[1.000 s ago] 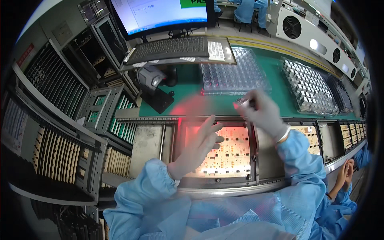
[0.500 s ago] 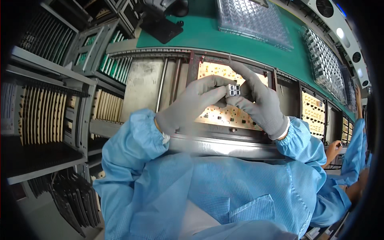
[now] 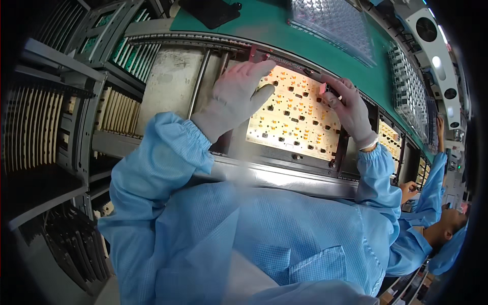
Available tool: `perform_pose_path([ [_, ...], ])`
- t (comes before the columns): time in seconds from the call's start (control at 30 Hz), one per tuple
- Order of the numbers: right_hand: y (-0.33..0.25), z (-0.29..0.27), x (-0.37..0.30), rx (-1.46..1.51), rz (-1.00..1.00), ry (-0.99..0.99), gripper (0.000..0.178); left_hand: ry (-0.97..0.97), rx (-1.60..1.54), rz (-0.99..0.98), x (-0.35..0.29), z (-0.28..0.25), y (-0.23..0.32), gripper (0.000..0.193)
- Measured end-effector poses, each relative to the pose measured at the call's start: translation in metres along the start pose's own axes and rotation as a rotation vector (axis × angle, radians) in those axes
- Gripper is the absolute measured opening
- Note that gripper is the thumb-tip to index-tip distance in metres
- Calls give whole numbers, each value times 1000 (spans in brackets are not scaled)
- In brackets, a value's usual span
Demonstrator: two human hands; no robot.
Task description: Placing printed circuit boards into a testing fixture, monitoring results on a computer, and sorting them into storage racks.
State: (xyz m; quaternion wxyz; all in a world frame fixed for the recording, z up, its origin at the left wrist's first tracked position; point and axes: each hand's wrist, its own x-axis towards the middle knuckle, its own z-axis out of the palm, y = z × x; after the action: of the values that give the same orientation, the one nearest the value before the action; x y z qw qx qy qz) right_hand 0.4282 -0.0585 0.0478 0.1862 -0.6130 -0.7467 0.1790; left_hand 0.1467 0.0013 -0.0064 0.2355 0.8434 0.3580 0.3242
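In my gloved right hand (image 3: 349, 109) is a small two-digit segment display (image 3: 324, 89), pinched between thumb and fingers above the upper right corner of a circuit board (image 3: 292, 114). A pinkish side of the display shows now, and its dark body is partly covered by the fingers. The board is pale yellow, dotted with black and orange parts, and lies in a dark frame (image 3: 284, 152) on a conveyor line. Over the board's upper left edge hovers my gloved left hand (image 3: 231, 96), open, its fingers stretched and thumb apart, holding nothing.
Racks of upright boards (image 3: 117, 109) stand at the left. Beyond the line, a green mat (image 3: 259, 23) carries clear plastic trays (image 3: 333, 28) and a tray of white parts (image 3: 406, 86). At the right, a co-worker's hand (image 3: 408, 191) is near another board (image 3: 389, 140).
My hands have parted. The left has let go of the display and moved left and up; the right has carried it right and up, turning its digit face out of sight.
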Motion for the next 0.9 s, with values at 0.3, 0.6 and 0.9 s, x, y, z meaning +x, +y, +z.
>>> perform_pose_path([
  [0.3, -7, 9, -6, -185, 159, 74, 42, 92, 49, 138, -3, 15, -7, 49],
  [0.6, 1, 0, 0, -98, 179, 53, 35, 98, 58, 139, -6, 8, -2, 45],
  [0.9, 8, -28, 53, -15, 384, -353, 23, 91, 47, 139, -7, 11, -6, 46],
])
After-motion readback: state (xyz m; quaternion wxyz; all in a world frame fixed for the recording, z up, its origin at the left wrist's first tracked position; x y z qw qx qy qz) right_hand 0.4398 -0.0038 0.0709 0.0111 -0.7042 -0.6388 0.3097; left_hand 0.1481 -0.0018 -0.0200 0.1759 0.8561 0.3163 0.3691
